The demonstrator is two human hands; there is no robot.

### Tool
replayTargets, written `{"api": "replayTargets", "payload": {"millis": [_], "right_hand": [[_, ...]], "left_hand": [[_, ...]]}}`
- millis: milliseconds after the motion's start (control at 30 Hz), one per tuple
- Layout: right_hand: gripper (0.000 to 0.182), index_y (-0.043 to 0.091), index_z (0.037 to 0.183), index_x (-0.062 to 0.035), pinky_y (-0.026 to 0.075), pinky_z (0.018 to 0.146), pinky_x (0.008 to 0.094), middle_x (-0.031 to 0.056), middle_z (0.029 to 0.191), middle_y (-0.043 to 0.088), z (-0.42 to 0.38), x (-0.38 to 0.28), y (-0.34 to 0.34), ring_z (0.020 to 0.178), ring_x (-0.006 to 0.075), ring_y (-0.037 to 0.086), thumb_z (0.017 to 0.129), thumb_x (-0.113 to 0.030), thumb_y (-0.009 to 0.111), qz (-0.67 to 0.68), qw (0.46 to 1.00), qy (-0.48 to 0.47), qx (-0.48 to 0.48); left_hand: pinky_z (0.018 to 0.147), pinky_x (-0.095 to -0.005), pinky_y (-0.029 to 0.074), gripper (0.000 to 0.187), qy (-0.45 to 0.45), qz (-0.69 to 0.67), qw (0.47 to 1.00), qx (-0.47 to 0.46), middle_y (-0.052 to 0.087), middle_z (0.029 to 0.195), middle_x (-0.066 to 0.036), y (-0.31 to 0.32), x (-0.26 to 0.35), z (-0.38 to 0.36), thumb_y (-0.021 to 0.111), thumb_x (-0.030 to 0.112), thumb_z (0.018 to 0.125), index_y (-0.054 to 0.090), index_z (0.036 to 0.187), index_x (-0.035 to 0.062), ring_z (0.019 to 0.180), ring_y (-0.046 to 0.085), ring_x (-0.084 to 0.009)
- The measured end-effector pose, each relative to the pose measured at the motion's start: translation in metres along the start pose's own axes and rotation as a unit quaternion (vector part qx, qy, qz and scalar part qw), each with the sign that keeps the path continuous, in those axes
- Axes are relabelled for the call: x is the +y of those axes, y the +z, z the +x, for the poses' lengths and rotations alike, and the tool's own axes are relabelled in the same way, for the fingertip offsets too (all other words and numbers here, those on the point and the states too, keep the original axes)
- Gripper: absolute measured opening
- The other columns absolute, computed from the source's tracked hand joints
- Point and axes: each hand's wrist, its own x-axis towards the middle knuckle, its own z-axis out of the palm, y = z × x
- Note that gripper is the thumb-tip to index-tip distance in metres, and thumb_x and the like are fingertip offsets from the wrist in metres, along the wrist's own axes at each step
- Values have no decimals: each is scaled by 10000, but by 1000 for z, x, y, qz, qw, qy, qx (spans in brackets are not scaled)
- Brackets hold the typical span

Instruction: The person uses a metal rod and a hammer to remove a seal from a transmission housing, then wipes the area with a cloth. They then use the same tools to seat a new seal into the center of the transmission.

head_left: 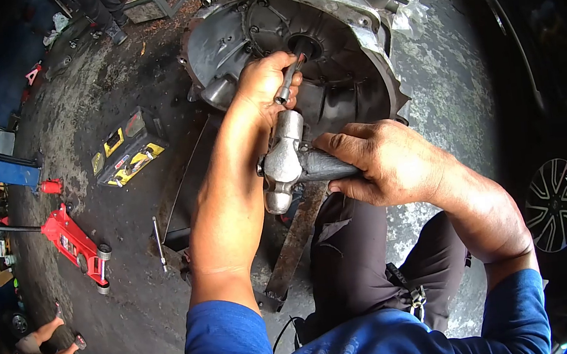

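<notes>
My left hand (263, 81) is closed around a slim steel rod (286, 89) with a hollow-looking near end. The rod points toward the round central opening of a large grey transmission bell housing (217, 35); where its far tip rests is hard to make out. My right hand (403, 164) grips a ball-peen hammer (282, 167) by the handle, close to the head. The hammer's flat face is just below the rod's near end, with a small gap showing between them.
A red floor jack (69, 244), a black and yellow toolbox (130, 148) and a long metal bar tool (159, 244) are on the floor at left. A rusty metal beam (297, 244) lies by my legs. A car wheel (554, 205) stands at right. Other people's legs (55, 336) show at left.
</notes>
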Motion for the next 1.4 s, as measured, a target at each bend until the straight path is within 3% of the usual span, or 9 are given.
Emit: {"api": "replayTargets", "payload": {"millis": [300,400,700,800,833,933,1033,1267,1400], "right_hand": [[560,605,1273,9,570,767,477,196,995,695,2,3,0,886,402,694,787,-214,773,-5,1000,-12,15],[582,597,1289,-4,574,733,471,214,985,689,8,3,-3,862,413,696,771,-173,803,3,999,-23,23],[521,618,1236,2,575,756,480,211,987,700,20,-1,-11,874,404,698,782,-207,768,-26,1000,-8,1],[503,624,1221,-2,576,745,485,213,987,697,16,-9,-8,858,410,700,785,-209,766,-38,998,-45,37],[501,625,1221,-6,576,737,489,210,988,694,16,-11,-9,854,413,701,786,-209,767,-24,999,-38,13],[489,629,1206,-6,575,732,492,205,981,692,19,-15,-12,852,413,699,786,-211,769,-4,999,-32,1],[448,634,1160,-3,573,728,488,193,955,694,22,-5,-7,850,404,698,788,-214,769,-14,998,-48,26],[403,636,1117,-27,578,728,475,174,903,689,25,-5,-11,838,393,698,792,-225,768,-26,999,-22,13],[416,631,1143,-31,582,730,477,169,909,693,20,-14,-10,836,397,699,805,-233,765,-8,998,-66,9]], "left_hand": [[434,-250,361,176,-65,-81,993,-53,571,660,-18,-8,2,6,566,261,960,640,984,103,463,453,-105],[472,-279,398,244,-48,-53,996,-53,530,654,7,-9,2,3,521,259,1012,623,1129,71,486,469,-115],[479,-267,392,213,-22,35,999,-28,528,660,12,-9,1,4,520,247,1019,615,1113,81,492,461,-102],[476,-265,390,225,-68,-78,990,-93,530,659,9,-17,4,9,548,265,1005,613,1122,84,487,453,-103],[482,-310,398,273,-33,-2,999,-8,522,537,22,0,2,-5,603,334,922,585,746,127,423,461,-125],[465,-247,385,235,-57,-83,991,-89,531,656,4,-15,0,9,578,272,987,616,1123,84,478,450,-106],[460,-243,384,231,-77,-82,991,-67,527,654,1,-19,1,11,556,265,998,613,1126,81,476,450,-108],[561,-353,454,284,-73,22,994,-80,562,584,5,-16,5,9,571,338,943,588,760,121,451,495,-138],[527,-320,425,293,-61,14,997,-53,558,601,12,-16,0,14,567,368,944,588,765,136,435,470,-135]]}}
